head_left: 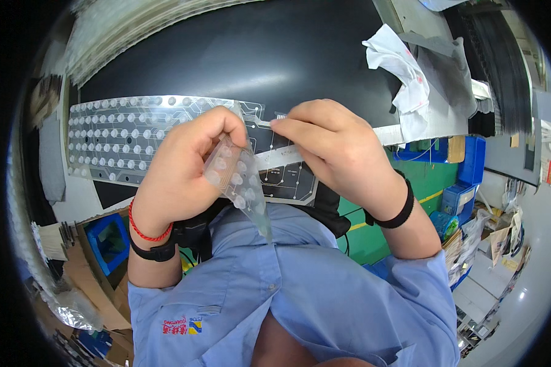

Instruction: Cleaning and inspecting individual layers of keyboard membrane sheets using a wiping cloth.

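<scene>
A clear keyboard membrane sheet [113, 134] with rows of whitish rubber domes and fine printed traces lies over the front edge of the table. My left hand [183, 162] is closed on its right part, where a dome-covered flap [237, 177] is lifted and folded back toward my body. Under and beside that flap shows a clear layer with dark backing and printed traces [288, 183]. My right hand [343, 147] pinches at the sheet's narrow connector tail [262, 122], thumb and forefinger together; its fingertips partly hide the tail's end.
A black mat [257, 55] covers the table, with a pale strip along its front edge. Stacked translucent sheets [141, 24] lie at the far left. A white cloth [404, 76] and a grey cloth [447, 73] are at the right. Blue bins [459, 199] stand lower right, another [107, 244] lower left.
</scene>
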`<state>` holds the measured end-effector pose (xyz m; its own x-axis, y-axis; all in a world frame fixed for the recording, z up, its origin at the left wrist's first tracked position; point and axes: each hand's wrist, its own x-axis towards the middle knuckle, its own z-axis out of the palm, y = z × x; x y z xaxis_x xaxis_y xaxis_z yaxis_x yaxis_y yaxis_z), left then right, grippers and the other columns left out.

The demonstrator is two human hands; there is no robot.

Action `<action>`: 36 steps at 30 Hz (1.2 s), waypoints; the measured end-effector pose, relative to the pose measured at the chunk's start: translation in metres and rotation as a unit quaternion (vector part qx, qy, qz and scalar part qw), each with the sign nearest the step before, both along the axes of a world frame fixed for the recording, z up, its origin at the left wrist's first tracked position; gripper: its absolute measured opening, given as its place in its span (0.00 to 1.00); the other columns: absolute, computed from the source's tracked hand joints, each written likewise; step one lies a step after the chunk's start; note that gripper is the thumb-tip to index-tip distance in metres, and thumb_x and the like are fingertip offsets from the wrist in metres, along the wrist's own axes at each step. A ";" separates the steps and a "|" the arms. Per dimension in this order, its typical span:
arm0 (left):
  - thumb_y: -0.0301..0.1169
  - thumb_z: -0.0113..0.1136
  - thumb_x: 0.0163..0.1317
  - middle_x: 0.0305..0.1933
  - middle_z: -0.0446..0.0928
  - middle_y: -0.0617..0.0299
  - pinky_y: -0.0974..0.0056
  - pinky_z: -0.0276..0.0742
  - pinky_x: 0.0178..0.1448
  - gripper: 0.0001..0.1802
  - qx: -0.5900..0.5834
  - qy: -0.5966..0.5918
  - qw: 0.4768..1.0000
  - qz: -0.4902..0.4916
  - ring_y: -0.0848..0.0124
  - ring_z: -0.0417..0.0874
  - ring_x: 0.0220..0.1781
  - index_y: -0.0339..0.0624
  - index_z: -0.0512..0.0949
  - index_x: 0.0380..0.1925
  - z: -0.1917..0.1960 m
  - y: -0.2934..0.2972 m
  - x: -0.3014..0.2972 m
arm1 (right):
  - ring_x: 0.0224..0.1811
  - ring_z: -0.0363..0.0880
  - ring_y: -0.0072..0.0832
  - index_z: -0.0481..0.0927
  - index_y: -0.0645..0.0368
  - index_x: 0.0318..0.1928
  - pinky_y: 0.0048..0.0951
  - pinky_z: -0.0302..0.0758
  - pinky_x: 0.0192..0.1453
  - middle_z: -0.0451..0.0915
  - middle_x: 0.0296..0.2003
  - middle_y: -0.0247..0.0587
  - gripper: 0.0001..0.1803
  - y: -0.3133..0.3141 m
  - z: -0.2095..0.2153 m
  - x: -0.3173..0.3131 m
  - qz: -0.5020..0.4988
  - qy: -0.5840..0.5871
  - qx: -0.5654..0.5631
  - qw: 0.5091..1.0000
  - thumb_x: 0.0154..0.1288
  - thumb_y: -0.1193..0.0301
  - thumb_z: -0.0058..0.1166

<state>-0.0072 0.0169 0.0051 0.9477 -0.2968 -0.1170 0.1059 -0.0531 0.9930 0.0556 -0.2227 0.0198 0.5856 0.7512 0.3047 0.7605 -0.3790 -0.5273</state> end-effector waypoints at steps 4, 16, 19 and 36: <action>0.19 0.51 0.63 0.33 0.72 0.68 0.74 0.68 0.39 0.05 0.028 -0.012 0.999 -0.014 0.81 0.70 0.34 0.38 0.71 0.38 0.003 0.001 0.000 | 0.41 0.82 0.43 0.83 0.63 0.46 0.37 0.80 0.44 0.80 0.40 0.47 0.18 -0.052 -0.003 -0.009 -0.085 -0.008 -0.023 0.996 0.52 0.85 0.61; 0.17 0.53 0.62 0.36 0.72 0.68 0.74 0.70 0.42 0.07 0.014 -0.023 1.000 -0.013 0.81 0.71 0.36 0.37 0.71 0.39 0.002 0.002 -0.002 | 0.41 0.82 0.42 0.84 0.62 0.47 0.37 0.80 0.44 0.79 0.40 0.46 0.19 -0.065 0.001 -0.014 -0.095 -0.001 -0.033 0.995 0.52 0.85 0.60; 0.17 0.54 0.62 0.36 0.72 0.68 0.74 0.70 0.42 0.07 0.023 -0.003 1.000 -0.013 0.81 0.71 0.36 0.37 0.71 0.39 0.003 0.000 -0.001 | 0.41 0.82 0.42 0.83 0.61 0.46 0.37 0.80 0.43 0.80 0.38 0.46 0.17 -0.058 0.006 -0.006 -0.092 0.005 -0.002 0.996 0.54 0.84 0.60; 0.21 0.54 0.65 0.35 0.72 0.69 0.74 0.67 0.41 0.04 -0.005 -0.017 1.000 -0.005 0.82 0.71 0.35 0.40 0.71 0.37 0.001 0.000 -0.004 | 0.46 0.79 0.47 0.84 0.56 0.48 0.43 0.75 0.53 0.83 0.36 0.46 0.16 -0.018 0.031 0.096 -0.081 -0.035 -0.149 0.985 0.58 0.68 0.64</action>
<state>-0.0112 0.0169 0.0063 0.9479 -0.3080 -0.0815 0.0711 -0.0449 0.9965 0.1515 -0.2406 0.0504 0.6909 0.7114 0.1286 0.7074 -0.6287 -0.3229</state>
